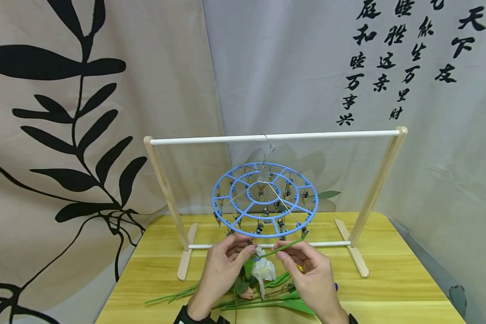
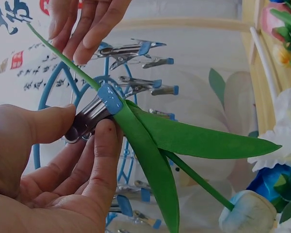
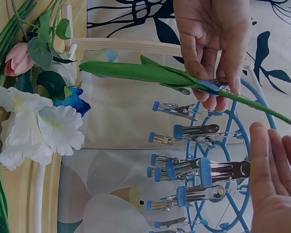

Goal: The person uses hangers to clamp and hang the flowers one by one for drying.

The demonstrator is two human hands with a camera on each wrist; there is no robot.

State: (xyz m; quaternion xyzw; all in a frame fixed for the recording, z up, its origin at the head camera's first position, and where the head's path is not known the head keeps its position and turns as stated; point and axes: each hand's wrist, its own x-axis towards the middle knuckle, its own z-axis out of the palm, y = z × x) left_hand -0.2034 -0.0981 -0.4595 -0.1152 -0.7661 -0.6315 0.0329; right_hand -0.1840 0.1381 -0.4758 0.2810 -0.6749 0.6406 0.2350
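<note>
My left hand (image 1: 227, 261) pinches a metal clip (image 2: 94, 114) between thumb and fingers. The clip's blue tips sit across the green stem of an artificial tulip (image 2: 247, 213). Two long leaves (image 2: 199, 133) spread from the stem, and the bloom is pale and whitish, pointing down. My right hand (image 1: 313, 274) is beside the bare stem end (image 3: 266, 111), its fingers fairly straight and loose. The stem crosses in front of those fingers in the head view; firm contact cannot be made out. Above both hands hangs a blue round drying rack (image 1: 265, 234) with several clips.
The rack's hook (image 1: 269, 143) hangs from the white bar (image 1: 328, 135) of a wooden stand (image 1: 377, 189). On the wooden table (image 1: 405, 288) lie more artificial flowers, including a white bloom (image 3: 34, 128), a pink tulip (image 3: 20, 59) and a blue rose (image 3: 73, 103). Printed curtains stand behind.
</note>
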